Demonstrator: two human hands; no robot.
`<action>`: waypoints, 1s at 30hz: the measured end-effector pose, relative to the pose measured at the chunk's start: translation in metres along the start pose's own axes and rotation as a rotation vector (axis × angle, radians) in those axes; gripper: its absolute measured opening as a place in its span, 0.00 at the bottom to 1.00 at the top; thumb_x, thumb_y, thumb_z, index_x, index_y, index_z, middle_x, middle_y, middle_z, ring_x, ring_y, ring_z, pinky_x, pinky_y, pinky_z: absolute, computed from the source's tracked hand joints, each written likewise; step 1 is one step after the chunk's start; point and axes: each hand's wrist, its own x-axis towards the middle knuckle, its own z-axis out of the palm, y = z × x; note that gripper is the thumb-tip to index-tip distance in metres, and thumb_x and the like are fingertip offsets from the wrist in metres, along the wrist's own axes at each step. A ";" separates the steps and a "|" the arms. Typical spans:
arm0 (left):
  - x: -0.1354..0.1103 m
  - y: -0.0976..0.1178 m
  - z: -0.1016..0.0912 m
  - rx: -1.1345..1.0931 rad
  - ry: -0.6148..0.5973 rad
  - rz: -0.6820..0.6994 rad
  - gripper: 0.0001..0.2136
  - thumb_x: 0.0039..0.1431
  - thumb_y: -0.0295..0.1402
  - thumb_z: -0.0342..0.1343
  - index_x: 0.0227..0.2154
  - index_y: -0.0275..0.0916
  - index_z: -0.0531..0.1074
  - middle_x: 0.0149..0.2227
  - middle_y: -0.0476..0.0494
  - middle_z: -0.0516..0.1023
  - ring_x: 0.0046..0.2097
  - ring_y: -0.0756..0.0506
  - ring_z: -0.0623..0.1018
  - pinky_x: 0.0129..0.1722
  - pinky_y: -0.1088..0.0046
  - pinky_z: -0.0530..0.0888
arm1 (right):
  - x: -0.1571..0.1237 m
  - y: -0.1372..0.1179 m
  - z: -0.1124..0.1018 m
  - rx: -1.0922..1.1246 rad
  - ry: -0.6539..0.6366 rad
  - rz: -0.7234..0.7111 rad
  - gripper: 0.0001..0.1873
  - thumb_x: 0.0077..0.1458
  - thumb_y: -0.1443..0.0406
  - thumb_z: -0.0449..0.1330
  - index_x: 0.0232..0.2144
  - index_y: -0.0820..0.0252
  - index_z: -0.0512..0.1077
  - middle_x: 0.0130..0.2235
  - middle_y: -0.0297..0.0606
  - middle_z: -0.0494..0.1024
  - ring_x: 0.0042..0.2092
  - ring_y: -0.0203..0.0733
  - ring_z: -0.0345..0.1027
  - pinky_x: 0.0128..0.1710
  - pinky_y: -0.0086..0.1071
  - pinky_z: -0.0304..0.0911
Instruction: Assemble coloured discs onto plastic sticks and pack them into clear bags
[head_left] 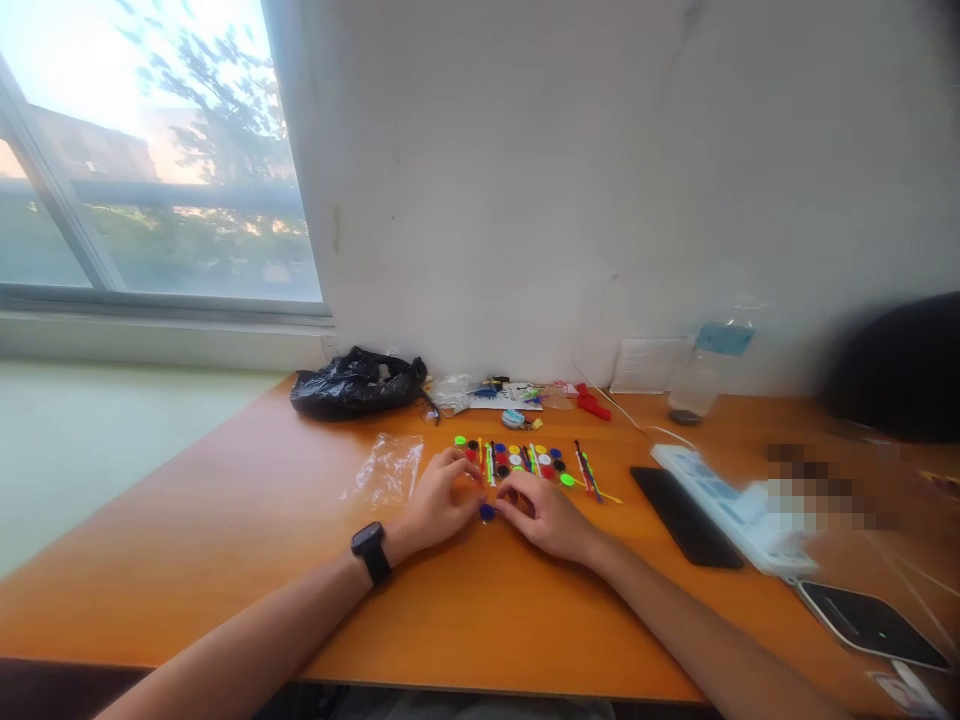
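A: Your one cam's on your head, op, facing fwd & down across the wooden desk [225, 540].
B: Yep, so your forearms [277, 625] come in from the btm edge, one each side.
A: How near does it get you?
B: Close-ish but wide: your L hand [441, 502] & R hand [551, 515] look small, just below ctr.
A: And your bg?
B: Wall [562, 180] fills most of the top half, w/ the window [180, 230] top L; your desk's near edge runs along the btm, & the far R is blurry.
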 end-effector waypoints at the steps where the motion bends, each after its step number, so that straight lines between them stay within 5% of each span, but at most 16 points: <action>1: 0.000 -0.003 0.001 0.020 0.024 -0.010 0.08 0.60 0.34 0.65 0.42 0.43 0.78 0.49 0.39 0.76 0.52 0.38 0.75 0.54 0.60 0.71 | 0.000 0.000 -0.001 0.002 0.020 -0.011 0.10 0.69 0.57 0.60 0.39 0.56 0.75 0.38 0.39 0.78 0.39 0.44 0.70 0.41 0.37 0.63; 7: 0.001 -0.014 0.003 0.039 0.067 -0.052 0.09 0.63 0.31 0.59 0.44 0.42 0.78 0.50 0.38 0.76 0.52 0.38 0.75 0.55 0.58 0.71 | 0.002 -0.001 -0.002 -0.046 0.073 -0.089 0.05 0.66 0.62 0.63 0.42 0.56 0.75 0.42 0.41 0.78 0.46 0.49 0.69 0.50 0.42 0.63; 11: 0.001 -0.009 0.001 -0.001 -0.029 -0.078 0.08 0.64 0.29 0.56 0.40 0.41 0.80 0.44 0.39 0.78 0.48 0.39 0.76 0.51 0.61 0.72 | 0.002 -0.003 -0.001 -0.034 0.036 -0.089 0.04 0.66 0.63 0.62 0.41 0.56 0.74 0.40 0.40 0.77 0.44 0.47 0.69 0.48 0.41 0.64; 18: 0.001 0.004 -0.005 -0.011 -0.186 0.012 0.15 0.71 0.41 0.52 0.37 0.43 0.82 0.39 0.39 0.78 0.43 0.40 0.76 0.46 0.65 0.72 | -0.001 0.000 0.000 -0.025 -0.018 -0.057 0.05 0.67 0.62 0.61 0.41 0.56 0.76 0.38 0.39 0.76 0.41 0.45 0.68 0.43 0.38 0.64; 30: -0.002 0.003 0.000 0.126 -0.180 0.070 0.15 0.71 0.41 0.52 0.33 0.43 0.81 0.40 0.41 0.78 0.45 0.41 0.77 0.44 0.65 0.74 | -0.002 0.002 0.001 -0.065 -0.032 -0.064 0.07 0.69 0.60 0.60 0.39 0.56 0.75 0.38 0.38 0.76 0.40 0.45 0.67 0.41 0.37 0.63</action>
